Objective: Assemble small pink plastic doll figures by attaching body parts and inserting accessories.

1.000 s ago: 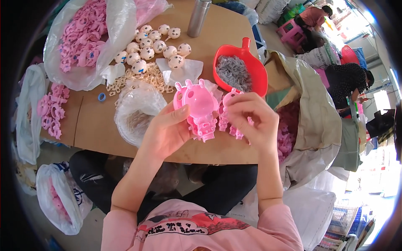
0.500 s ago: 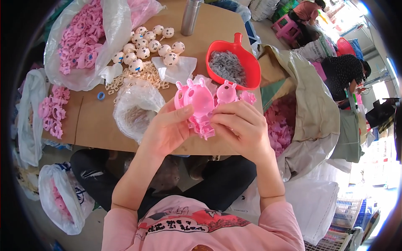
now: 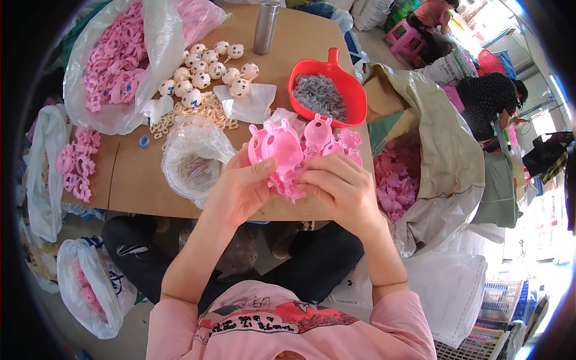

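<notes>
My left hand [image 3: 247, 187] is closed round a pink plastic rabbit-eared part [image 3: 285, 150], its thumb pressing on the near face. The part is rounded and hollow, with smaller pink pieces hanging below. From the right, my right hand [image 3: 343, 187] pinches the same part low down, its fingertips partly hidden. Just beyond my right hand appears another pink eared piece [image 3: 318, 130]; whether it is joined to the held part I cannot tell. Nearby on the table sits a red scoop-shaped tray [image 3: 360, 108] holding many small grey metal pieces [image 3: 321, 96].
Cream face-marked balls [image 3: 201, 79] are heaped beside beige links [image 3: 210, 114] and a clear plastic bag [image 3: 195, 162]. A steel flask [image 3: 266, 27] stands at the back. Bags of pink parts [image 3: 117, 60] flank the table [image 3: 141, 180]. Two people work at the far right.
Both hands keep hold of the pink part and have shifted only slightly. The part has turned a little. The whole view has moved a little.
</notes>
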Motion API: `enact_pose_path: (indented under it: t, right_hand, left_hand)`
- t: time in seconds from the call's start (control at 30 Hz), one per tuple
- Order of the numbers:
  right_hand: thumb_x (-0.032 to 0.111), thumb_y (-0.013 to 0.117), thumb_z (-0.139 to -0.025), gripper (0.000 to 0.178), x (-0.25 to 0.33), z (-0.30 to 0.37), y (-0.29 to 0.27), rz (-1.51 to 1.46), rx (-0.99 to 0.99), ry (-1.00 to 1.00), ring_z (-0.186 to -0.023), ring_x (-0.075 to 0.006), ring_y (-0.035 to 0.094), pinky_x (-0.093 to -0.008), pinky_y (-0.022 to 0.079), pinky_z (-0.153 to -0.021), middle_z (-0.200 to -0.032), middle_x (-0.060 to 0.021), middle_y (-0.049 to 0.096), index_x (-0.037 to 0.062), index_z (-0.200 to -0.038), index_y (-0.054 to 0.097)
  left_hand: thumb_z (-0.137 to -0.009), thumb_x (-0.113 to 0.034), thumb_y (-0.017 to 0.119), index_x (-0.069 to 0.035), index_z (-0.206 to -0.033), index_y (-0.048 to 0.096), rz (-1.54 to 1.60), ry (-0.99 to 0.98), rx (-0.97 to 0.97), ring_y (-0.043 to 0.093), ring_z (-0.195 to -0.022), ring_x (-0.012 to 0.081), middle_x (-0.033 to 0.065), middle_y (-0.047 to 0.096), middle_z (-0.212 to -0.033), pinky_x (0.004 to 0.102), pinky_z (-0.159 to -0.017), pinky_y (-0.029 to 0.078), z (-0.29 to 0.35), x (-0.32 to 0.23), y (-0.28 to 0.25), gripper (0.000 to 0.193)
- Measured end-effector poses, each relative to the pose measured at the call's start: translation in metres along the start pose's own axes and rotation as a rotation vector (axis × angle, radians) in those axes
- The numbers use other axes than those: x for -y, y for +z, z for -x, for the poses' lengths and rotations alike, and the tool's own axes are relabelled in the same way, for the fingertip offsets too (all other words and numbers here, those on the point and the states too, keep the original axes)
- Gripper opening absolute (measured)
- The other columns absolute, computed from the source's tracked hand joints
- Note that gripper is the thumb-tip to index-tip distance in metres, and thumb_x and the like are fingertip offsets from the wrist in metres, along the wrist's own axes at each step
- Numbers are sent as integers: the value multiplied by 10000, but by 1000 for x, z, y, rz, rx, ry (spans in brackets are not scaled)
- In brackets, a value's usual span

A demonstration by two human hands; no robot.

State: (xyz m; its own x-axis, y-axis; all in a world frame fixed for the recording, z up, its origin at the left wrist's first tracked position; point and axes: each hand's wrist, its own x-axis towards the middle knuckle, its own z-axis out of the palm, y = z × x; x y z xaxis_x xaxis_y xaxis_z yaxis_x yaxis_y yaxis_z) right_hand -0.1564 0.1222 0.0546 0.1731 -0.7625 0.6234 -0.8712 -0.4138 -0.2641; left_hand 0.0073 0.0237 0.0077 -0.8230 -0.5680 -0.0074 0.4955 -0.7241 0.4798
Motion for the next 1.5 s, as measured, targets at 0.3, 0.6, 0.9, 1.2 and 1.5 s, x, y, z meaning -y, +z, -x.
enact_pose_path:
  t: [0.3,0.6,0.9,1.2,1.5]
  right_hand:
    - [3,699,-670,185,3,6,1,-146,138,89,-799,-233,639,-331,521,-675,-880,-52,649,54,-848,692]
    - [121,728,-739,383,21,41,33,-300,38,221,-996,-251,621,-344,527,-786,-1108,-69,616,77,-1113,658]
    - [56,787,-693,578,28,52,39,-337,-52,383,-841,-220,666,-311,554,-721,-1142,-114,625,49,-1230,573]
    - [74,819,-628,493,21,47,41,-240,-123,198,-960,-245,654,-295,546,-751,-1090,-119,643,25,-1088,650]
    - [17,768,-656,446,23,47,41,-321,-220,246,-959,-261,639,-331,543,-765,-1113,-113,627,40,-1089,664]
  left_hand:
    - [-861,-84,660,-21,-1270,444,-46,-18,-7,598,-1045,216,103,574,-1159,368,-878,525,8,1,-3,467]
    - [-924,-192,576,-12,-1272,448,38,-123,-155,619,-1036,274,149,589,-1169,468,-800,571,24,5,-13,412]
    - [-950,-209,544,-7,-1252,457,-19,-43,-188,629,-1006,269,148,590,-1143,466,-758,586,21,9,-2,374]
    - [-947,-225,555,6,-1253,455,75,-125,-201,629,-1003,274,149,598,-1129,420,-792,571,25,11,-4,396]
    - [-946,-225,555,0,-1270,433,32,-89,-148,628,-1009,273,163,587,-1147,444,-793,579,25,5,10,412]
